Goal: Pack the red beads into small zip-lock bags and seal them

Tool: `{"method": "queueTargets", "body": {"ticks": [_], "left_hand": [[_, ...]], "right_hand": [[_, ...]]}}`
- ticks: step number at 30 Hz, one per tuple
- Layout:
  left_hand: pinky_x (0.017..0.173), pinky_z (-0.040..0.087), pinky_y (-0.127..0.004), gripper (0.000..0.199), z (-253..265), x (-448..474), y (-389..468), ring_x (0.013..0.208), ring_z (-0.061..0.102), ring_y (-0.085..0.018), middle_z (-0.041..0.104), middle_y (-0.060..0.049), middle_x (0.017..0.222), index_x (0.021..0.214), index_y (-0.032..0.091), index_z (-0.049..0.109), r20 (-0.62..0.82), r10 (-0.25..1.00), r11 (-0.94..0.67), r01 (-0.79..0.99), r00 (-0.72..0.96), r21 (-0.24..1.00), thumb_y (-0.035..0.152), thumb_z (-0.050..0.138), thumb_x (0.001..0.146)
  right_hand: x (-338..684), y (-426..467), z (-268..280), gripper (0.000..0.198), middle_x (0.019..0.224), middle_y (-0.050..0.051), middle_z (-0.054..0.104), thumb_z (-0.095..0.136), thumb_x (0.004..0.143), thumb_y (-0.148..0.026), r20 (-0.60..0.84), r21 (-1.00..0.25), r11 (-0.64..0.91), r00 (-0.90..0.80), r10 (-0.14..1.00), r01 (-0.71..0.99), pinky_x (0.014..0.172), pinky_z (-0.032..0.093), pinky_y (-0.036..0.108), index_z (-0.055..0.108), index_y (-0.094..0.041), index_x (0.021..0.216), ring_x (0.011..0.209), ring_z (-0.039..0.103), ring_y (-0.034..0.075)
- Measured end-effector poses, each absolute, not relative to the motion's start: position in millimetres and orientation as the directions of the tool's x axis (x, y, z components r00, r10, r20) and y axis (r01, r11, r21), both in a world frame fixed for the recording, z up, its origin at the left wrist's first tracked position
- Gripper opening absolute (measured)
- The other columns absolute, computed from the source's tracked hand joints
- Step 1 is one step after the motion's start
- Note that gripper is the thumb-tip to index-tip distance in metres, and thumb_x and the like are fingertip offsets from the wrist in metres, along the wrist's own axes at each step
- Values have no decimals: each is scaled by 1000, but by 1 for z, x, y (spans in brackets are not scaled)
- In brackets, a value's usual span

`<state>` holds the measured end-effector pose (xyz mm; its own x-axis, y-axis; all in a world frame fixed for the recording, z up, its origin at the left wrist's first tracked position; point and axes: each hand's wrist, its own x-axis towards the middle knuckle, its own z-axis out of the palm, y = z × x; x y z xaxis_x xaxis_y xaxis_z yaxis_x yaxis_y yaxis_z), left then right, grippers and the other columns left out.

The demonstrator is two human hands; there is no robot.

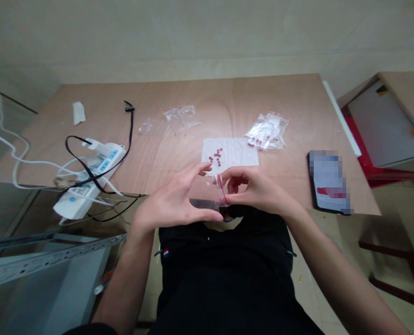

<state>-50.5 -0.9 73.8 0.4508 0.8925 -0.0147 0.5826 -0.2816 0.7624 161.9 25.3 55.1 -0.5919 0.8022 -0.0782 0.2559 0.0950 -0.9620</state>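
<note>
I have a small clear bag (222, 190) with a red line along its top. It is up between my two hands, near the edge of the table that is closest to me. My right hand (254, 188) pinches the bag near the red line with its thumb and fingers. My left hand (179, 200) is on the other side, with its thumb and fingers spread wide apart like a big letter C. I can't tell if my left hand touches the bag.

Just past my hands, a white sheet (242, 156) lies flat on the brown table (172, 165). Some tiny red bits (218, 156) sit on the left part of it, in a loose bunch. Next to the sheet, on the right, is a pile of shiny bags (270, 130) with red bits in them. Farther back on the left are some more clear bags (182, 116), all crumpled.

A phone (329, 181) lies near the right end of the table. On the left there is a white power strip (114, 160) with plugs in it, and a black cord (131, 135) loops over it. A white scrap (78, 113) lies behind them. My clothes (224, 279) are black.
</note>
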Motion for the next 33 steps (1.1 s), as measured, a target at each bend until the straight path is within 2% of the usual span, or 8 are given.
{"method": "queueTargets", "body": {"ticks": [2,5,8,13,16,20,28,33], "left_hand": [[104,44,-49,87,74,-39,-9,124,55,-35,58,-16,135,128,21,53,-10,898,-294,619,439,729,54,86,55],[81,53,-39,47,65,-22,-17,94,66,-26,68,-9,104,104,21,57,-24,934,-218,624,355,750,42,80,68],[64,50,-29,22,50,-19,-21,70,64,-16,66,-2,82,87,21,53,22,987,-118,629,158,768,31,70,78],[55,46,-22,27,36,-32,-24,57,58,-11,62,4,67,82,22,53,86,995,-103,596,58,796,35,75,75],[55,47,-22,26,34,-36,-23,57,60,-11,63,3,67,83,22,54,91,995,-102,596,49,797,35,75,75],[57,49,-22,27,34,-36,-20,58,61,-11,65,3,69,83,21,56,75,996,-89,609,48,788,35,76,75],[61,51,-22,26,32,-40,-6,61,63,-12,66,2,70,82,20,56,110,994,-102,637,28,764,34,77,74],[61,51,-23,27,22,-38,10,61,64,-12,67,2,70,82,20,56,142,990,-118,624,11,773,35,77,73]], "right_hand": [[158,21,57,21,62,-4,59,78,70,-29,-60,-942,151,-595,802,300,51,41,21,67,-16,83,56,53,9],[154,16,60,14,70,-2,61,73,76,-28,-3,-914,247,-615,788,322,53,41,21,68,-18,84,58,53,9],[160,22,54,16,91,4,65,67,84,-33,120,-896,334,-566,815,292,59,46,23,72,-19,91,69,58,10],[174,56,17,17,89,7,66,69,83,-31,159,-824,289,-291,943,488,62,50,29,72,-16,91,66,59,13],[167,70,-4,20,91,10,68,75,78,-25,81,-748,261,-307,948,610,67,50,32,71,-13,93,67,61,15],[145,74,-18,20,92,13,67,74,80,-27,117,-646,286,-278,953,708,73,49,34,71,-12,94,76,63,20],[128,74,-20,17,95,14,67,56,90,-15,79,-502,233,-224,971,833,77,47,34,72,-12,92,83,63,22],[130,69,-8,12,92,13,70,60,88,-13,146,-597,225,-172,974,770,74,47,32,72,-12,89,77,63,20]]}}
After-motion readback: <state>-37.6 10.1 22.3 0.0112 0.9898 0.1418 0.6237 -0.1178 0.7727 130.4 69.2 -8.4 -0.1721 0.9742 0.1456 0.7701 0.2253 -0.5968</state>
